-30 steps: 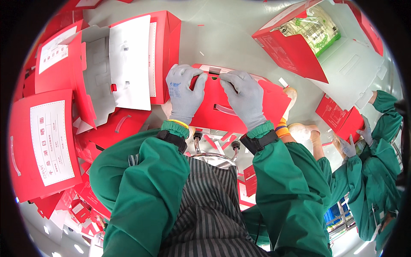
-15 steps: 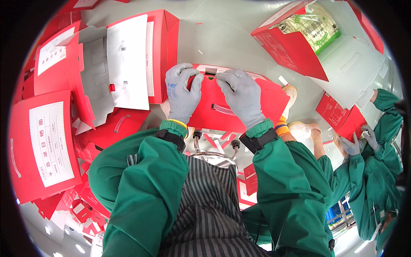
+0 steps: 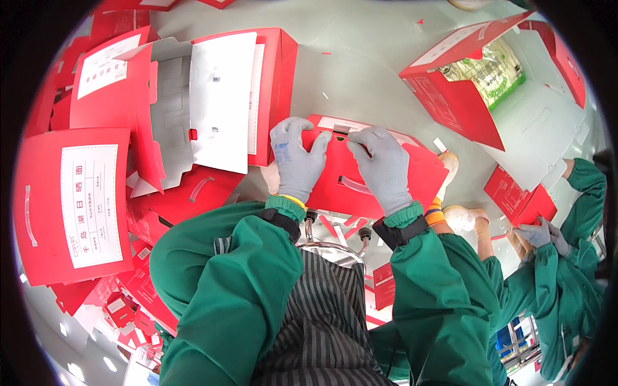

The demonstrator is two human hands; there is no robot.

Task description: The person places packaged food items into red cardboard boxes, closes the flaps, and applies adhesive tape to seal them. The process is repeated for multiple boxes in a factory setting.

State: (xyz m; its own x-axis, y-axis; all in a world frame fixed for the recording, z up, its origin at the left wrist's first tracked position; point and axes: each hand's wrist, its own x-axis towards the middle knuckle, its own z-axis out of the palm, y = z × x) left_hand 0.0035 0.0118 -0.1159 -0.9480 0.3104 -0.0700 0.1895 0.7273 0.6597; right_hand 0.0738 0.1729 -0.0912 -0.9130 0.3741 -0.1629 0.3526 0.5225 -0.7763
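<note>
Between my knees stands a red carton (image 3: 335, 168) with a clear plastic carry handle (image 3: 353, 184) on the side facing me. My gloved left hand (image 3: 297, 157) grips its top edge left of a small slot, thumb pointing at the slot. On the other side of that slot, my gloved right hand (image 3: 381, 166) has thumb and fingers bent over the same edge. Both hands touch the carton, but the fingertips beyond the edge are partly hidden. A pale strip shows along the carton's top behind the hands.
An open red carton (image 3: 277, 96) with a white flap stands at the left, near another red carton (image 3: 38, 206) with a handle. At the far right, an open carton (image 3: 444, 96) holds a green-and-clear packet (image 3: 492, 71). A co-worker's gloved hands (image 3: 541, 233) touch a small red carton (image 3: 518, 193).
The whole view has shifted, so the scene sits lower and farther right. My hands stay at the slot with little change. The co-worker's hands have come closer together.
</note>
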